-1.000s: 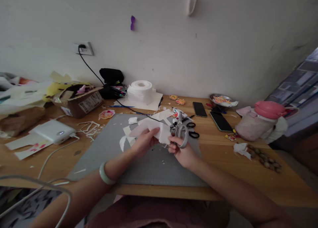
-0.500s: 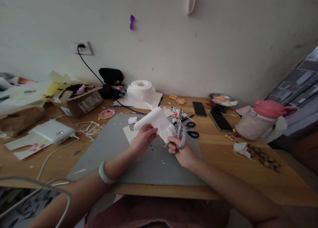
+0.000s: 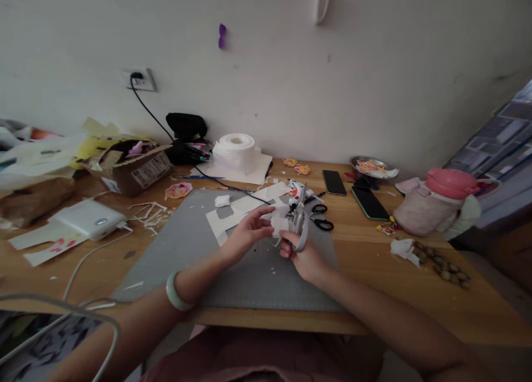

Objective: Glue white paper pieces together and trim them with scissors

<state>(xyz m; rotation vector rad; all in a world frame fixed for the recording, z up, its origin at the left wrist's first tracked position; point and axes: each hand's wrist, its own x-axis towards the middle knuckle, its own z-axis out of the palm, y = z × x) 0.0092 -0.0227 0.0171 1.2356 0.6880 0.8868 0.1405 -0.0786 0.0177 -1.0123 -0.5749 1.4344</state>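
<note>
Over a grey cutting mat (image 3: 178, 249), my right hand (image 3: 301, 254) grips grey-handled scissors (image 3: 300, 224) with the blades pointing up and away. My left hand (image 3: 245, 235), a pale green bangle on its wrist, pinches a small white paper piece (image 3: 279, 220) right against the scissors. A larger white sheet with a cut-out hole (image 3: 226, 218) lies on the mat just behind my left hand.
The wooden desk (image 3: 374, 260) carries black scissors (image 3: 322, 222), two phones (image 3: 334, 182), a toilet roll (image 3: 236, 148), a cardboard box (image 3: 135, 166), a white device with cable (image 3: 89, 220), a pink-lidded bottle (image 3: 436, 202), a metal dish (image 3: 368, 164), nuts (image 3: 443, 265) and paper scraps (image 3: 149, 213).
The big white sheet that my left hand held up has dropped to the mat. Only a small white piece stays between my fingers, close to the scissors. My right hand barely moved.
</note>
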